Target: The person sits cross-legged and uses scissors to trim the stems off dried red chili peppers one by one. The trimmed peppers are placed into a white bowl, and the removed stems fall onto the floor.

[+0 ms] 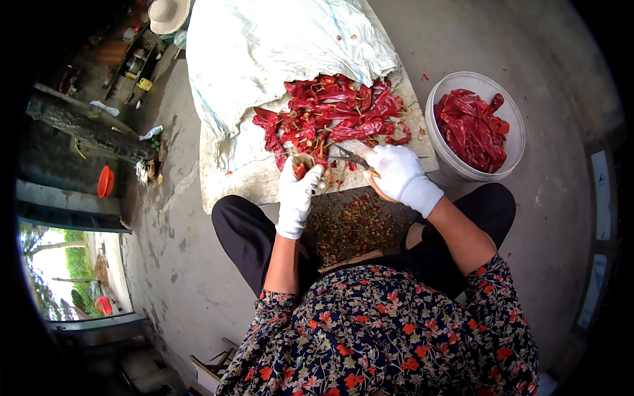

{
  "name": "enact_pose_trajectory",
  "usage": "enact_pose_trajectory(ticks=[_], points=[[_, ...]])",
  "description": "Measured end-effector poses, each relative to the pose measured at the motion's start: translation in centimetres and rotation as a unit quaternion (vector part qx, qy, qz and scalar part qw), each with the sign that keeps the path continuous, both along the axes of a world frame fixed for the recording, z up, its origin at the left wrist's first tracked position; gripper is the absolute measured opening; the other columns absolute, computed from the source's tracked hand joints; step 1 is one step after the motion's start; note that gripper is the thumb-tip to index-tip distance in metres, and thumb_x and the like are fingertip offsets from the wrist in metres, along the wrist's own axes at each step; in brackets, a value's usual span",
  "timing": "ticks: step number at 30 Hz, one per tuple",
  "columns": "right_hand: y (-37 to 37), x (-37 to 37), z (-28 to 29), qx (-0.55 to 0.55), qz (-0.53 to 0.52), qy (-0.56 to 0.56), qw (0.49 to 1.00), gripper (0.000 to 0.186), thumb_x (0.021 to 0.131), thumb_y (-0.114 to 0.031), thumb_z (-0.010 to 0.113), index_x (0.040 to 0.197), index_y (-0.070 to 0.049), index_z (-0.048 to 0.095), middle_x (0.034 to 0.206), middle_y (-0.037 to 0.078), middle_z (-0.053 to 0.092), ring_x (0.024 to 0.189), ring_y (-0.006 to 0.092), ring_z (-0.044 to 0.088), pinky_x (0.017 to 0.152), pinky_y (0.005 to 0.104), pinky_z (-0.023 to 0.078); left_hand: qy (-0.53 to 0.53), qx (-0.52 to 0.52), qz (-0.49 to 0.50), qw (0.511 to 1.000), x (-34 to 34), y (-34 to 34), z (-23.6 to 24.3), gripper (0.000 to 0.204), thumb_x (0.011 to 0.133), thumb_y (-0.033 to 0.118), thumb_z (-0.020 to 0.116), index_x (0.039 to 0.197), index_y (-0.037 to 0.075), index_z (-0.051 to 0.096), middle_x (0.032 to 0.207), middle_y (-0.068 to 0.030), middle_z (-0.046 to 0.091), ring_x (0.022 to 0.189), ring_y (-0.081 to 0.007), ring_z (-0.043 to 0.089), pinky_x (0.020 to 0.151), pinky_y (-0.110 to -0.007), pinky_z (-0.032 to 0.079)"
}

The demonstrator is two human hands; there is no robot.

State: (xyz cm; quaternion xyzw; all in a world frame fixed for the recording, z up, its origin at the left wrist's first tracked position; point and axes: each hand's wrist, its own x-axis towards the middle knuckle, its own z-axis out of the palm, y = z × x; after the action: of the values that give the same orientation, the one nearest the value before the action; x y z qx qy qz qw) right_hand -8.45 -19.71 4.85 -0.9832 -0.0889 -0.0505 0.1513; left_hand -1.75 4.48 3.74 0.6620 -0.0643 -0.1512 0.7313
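Dried red peppers (343,109) spill from a white woven sack (277,39) onto a pale board (416,138). My left hand (297,195), in a white glove, is closed on a red pepper (300,170) at the near edge of the pile. My right hand (393,173), also gloved, grips dark-bladed scissors (355,158) with an orange handle, their blades reaching toward that pepper. Small cut tops and stems (350,224) lie in a heap between my legs, below both hands.
A white bucket (436,142) holding red peppers stands on the concrete floor (541,211) at the right. At the left are a straw hat (170,14), cluttered shelving, a log (86,132), a red basin (105,182) and an open doorway (76,270).
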Motion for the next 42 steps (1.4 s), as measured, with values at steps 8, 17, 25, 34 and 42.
enact_pose_trajectory(ticks=[8,17,25,34,42], points=[[1.0,-0.2,0.6,0.011,0.016,-0.019,1.0,0.026,0.091,-0.03,0.069,0.104,-0.008,0.073,0.096,0.011,0.069,0.089,0.0316,0.07,0.079,0.0463,0.057,-0.019,-0.041,-0.044,0.998,-0.3,-0.6,-0.6,0.082,0.096,0.001,0.071,0.165,0.004,0.028,0.134,-0.0131,0.061,0.09,-0.0098,0.064,0.071,-0.024,0.055],[1.3,-0.2,0.2,-0.012,0.018,-0.009,1.0,0.039,0.091,-0.029,0.069,0.127,-0.013,0.07,0.098,0.01,0.07,0.09,0.0301,0.07,0.079,0.0455,0.057,-0.174,0.0,-0.017,0.985,-0.4,-1.1,-1.8,0.082,0.095,0.001,0.072,0.164,-0.002,0.028,0.155,-0.015,0.048,0.118,-0.0183,0.06,0.094,-0.03,0.054],[1.7,0.0,0.2,-0.061,0.008,-0.001,0.998,0.028,0.097,-0.022,0.061,0.123,-0.018,0.068,0.105,0.008,0.073,0.097,0.0272,0.073,0.081,0.0438,0.057,-0.137,0.0,-0.031,0.99,-1.3,-1.8,-1.1,0.081,0.092,-0.004,0.069,0.163,-0.001,0.031,0.159,-0.0141,0.045,0.129,-0.0208,0.056,0.107,-0.034,0.049],[2.1,-0.7,0.5,-0.031,0.009,-0.045,0.998,0.028,0.095,-0.02,0.062,0.121,-0.016,0.07,0.1,0.007,0.072,0.098,0.0251,0.072,0.081,0.0434,0.054,-0.149,0.007,-0.004,0.989,-1.3,-1.6,-1.2,0.074,0.09,-0.002,0.078,0.155,-0.001,0.043,0.146,-0.0099,0.057,0.12,-0.0166,0.062,0.101,-0.031,0.053],[1.8,-2.2,1.7,-0.032,0.001,-0.007,0.999,0.026,0.091,-0.031,0.069,0.111,-0.016,0.071,0.092,0.006,0.074,0.086,0.026,0.073,0.078,0.044,0.052,-0.123,0.004,0.01,0.992,-2.7,-3.2,1.5,0.064,0.09,-0.006,0.076,0.148,-0.002,0.05,0.123,-0.006,0.064,0.11,-0.0133,0.064,0.096,-0.029,0.054]])
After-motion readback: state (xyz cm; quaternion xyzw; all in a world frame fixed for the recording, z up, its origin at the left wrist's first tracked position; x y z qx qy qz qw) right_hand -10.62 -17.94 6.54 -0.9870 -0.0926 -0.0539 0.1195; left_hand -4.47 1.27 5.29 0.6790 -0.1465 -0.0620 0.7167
